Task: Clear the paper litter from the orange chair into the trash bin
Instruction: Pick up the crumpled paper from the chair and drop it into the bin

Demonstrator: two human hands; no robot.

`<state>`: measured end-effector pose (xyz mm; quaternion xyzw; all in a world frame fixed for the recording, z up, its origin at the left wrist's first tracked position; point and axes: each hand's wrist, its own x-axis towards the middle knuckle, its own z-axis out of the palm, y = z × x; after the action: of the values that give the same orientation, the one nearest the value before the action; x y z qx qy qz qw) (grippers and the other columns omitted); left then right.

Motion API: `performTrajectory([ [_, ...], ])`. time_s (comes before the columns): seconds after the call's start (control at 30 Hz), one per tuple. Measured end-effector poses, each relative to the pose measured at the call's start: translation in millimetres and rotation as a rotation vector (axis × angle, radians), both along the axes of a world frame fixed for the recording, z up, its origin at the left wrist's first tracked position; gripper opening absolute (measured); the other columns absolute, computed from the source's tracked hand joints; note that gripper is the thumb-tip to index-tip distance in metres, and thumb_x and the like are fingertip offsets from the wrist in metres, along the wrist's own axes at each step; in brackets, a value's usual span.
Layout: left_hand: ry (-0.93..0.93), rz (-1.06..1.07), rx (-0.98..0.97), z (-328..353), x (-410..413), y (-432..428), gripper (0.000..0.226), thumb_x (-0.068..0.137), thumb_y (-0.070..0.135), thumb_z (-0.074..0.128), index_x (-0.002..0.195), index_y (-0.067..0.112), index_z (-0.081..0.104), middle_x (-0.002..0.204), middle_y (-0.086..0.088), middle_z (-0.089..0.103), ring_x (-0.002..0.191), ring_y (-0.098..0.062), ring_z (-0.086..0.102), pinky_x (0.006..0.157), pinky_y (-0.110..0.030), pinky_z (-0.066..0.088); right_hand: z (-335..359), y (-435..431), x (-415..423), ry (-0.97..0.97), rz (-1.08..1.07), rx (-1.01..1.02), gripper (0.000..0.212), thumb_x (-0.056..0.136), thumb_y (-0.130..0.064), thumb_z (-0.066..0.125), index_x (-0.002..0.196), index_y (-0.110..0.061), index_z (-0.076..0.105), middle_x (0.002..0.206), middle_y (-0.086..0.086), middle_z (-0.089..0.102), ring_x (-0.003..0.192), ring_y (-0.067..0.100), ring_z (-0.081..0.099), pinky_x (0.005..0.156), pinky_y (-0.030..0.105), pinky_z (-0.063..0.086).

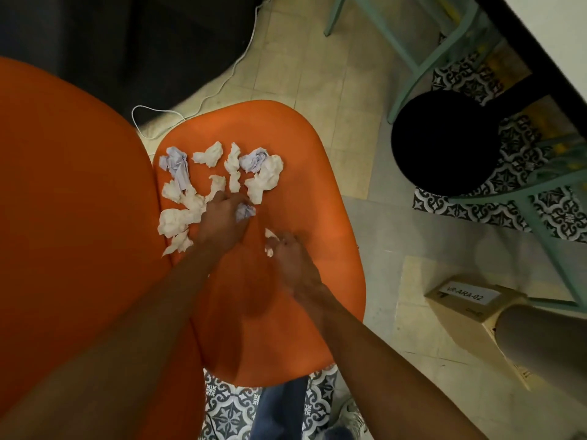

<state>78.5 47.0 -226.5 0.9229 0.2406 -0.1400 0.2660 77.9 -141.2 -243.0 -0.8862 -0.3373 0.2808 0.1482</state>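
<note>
Orange chair [301, 185] seat, gathering step, early by my read. Left hand [224, 219] is clenched round a lilac wad [245, 212]. Right hand [293, 260], just beside it, pinches white scraps [270, 244]; the fingertips are blurred. The bulk of the paper litter [178, 214] sits on the seat ahead of and left of the left hand, white and lilac wads, some touching.

Black round trash bin [444, 144] is on the floor, well right of and beyond the right hand. Its inside reads solid black, so I can't tell the contents.

Next move, probably: swing both handfuls right and let go over the bin mouth. Loose wads shed easily, so grip tight.
</note>
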Motion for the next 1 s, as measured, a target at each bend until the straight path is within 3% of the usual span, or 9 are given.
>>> performTrajectory([
  [0.1, -0.08, 0.017, -0.008, 21.7, -8.9, -17.0, 0.037, 0.095, 0.023, 0.077, 0.13, 0.014, 0.071, 0.136, -0.017, 0.066, 0.118, -0.038, 0.064, 0.096, -0.045, 0.056, 22.0, -21.5, -12.1, 0.049, -0.32, 0.139, 0.025, 0.106, -0.024, 0.054, 0.126, -0.022, 0.07, 0.132, 0.005, 0.067, 0.119, 0.028, 0.065, 0.103, 0.042, 0.055],
  [0.2, -0.155, 0.039, -0.03, 49.4, -13.1, -37.8, 0.036, 0.093, 0.018, 0.079, 0.128, 0.011, 0.072, 0.129, -0.016, 0.069, 0.112, -0.034, 0.066, 0.091, -0.033, 0.052, 50.7, -40.7, -23.2, 0.051, -0.543, 0.337, 0.028, 0.106, -0.011, 0.059, 0.127, -0.022, 0.074, 0.133, 0.006, 0.067, 0.118, 0.021, 0.066, 0.104, 0.032, 0.055],
  [0.3, -0.225, 0.053, -0.047, 84.0, -18.5, -71.0, 0.036, 0.092, 0.017, 0.08, 0.127, 0.01, 0.073, 0.129, -0.013, 0.069, 0.113, -0.028, 0.065, 0.09, -0.024, 0.042, 89.2, -66.4, -29.4, 0.067, -0.749, 0.466, 0.026, 0.107, -0.023, 0.062, 0.129, -0.03, 0.074, 0.132, -0.003, 0.068, 0.12, 0.015, 0.064, 0.105, 0.027, 0.053],
  [0.43, -0.332, 0.044, -0.121, 128.7, -28.3, -125.8, 0.036, 0.092, 0.02, 0.082, 0.126, 0.017, 0.072, 0.129, -0.004, 0.07, 0.104, -0.013, 0.064, 0.088, -0.019, 0.046, 142.1, -115.4, -39.4, -0.01, -0.87, 0.595, 0.026, 0.104, -0.023, 0.068, 0.127, -0.033, 0.075, 0.124, -0.015, 0.071, 0.115, 0.004, 0.062, 0.101, 0.028, 0.053],
  [0.57, -0.396, 0.04, -0.197, 164.8, -39.5, -185.3, 0.039, 0.093, 0.027, 0.081, 0.13, 0.027, 0.07, 0.13, 0.005, 0.07, 0.096, -0.008, 0.069, 0.083, -0.02, 0.056, 186.6, -177.8, -50.8, -0.017, -0.976, 0.648, 0.037, 0.102, -0.024, 0.072, 0.137, -0.035, 0.066, 0.126, -0.012, 0.07, 0.114, 0.011, 0.066, 0.096, 0.04, 0.058],
  [0.63, -0.419, 0.014, -0.227, 181.1, -45.8, -219.6, 0.04, 0.093, 0.028, 0.081, 0.131, 0.028, 0.069, 0.128, 0.005, 0.07, 0.086, -0.009, 0.071, 0.082, -0.027, 0.06, 204.2, -211.8, -58.2, -0.044, -1.017, 0.674, 0.046, 0.101, -0.023, 0.074, 0.143, -0.035, 0.061, 0.129, -0.011, 0.07, 0.114, 0.008, 0.066, 0.096, 0.035, 0.058],
  [0.73, -0.439, -0.07, -0.282, 202.8, -58.6, -280.3, 0.039, 0.095, 0.028, 0.08, 0.132, 0.029, 0.068, 0.127, 0.007, 0.07, 0.086, -0.016, 0.073, 0.081, -0.031, 0.062, 224.5, -270.9, -73.5, -0.051, -1.114, 0.729, 0.052, 0.099, -0.018, 0.077, 0.146, -0.033, 0.06, 0.13, -0.01, 0.07, 0.116, 0.007, 0.067, 0.095, 0.032, 0.06],
  [0.93, -0.428, -0.136, -0.372, 229.2, -82.2, -393.0, 0.037, 0.095, 0.031, 0.078, 0.132, 0.031, 0.069, 0.128, 0.015, 0.068, 0.092, -0.005, 0.07, 0.077, -0.009, 0.052, 246.8, -380.1, -106.0, -0.114, -1.204, 0.751, 0.04, 0.099, -0.019, 0.077, 0.138, -0.025, 0.067, 0.122, -0.009, 0.072, 0.106, 0.001, 0.067, 0.082, 0.011, 0.054],
  [1.0, -0.41, -0.157, -0.409, 231.7, -87.6, -429.4, 0.038, 0.094, 0.029, 0.079, 0.131, 0.031, 0.07, 0.126, 0.017, 0.067, 0.093, -0.005, 0.07, 0.079, -0.013, 0.055, 247.5, -416.7, -115.2, -0.138, -1.251, 0.737, 0.035, 0.1, -0.019, 0.076, 0.133, -0.025, 0.069, 0.122, -0.009, 0.073, 0.105, 0.002, 0.069, 0.083, 0.012, 0.055],
])
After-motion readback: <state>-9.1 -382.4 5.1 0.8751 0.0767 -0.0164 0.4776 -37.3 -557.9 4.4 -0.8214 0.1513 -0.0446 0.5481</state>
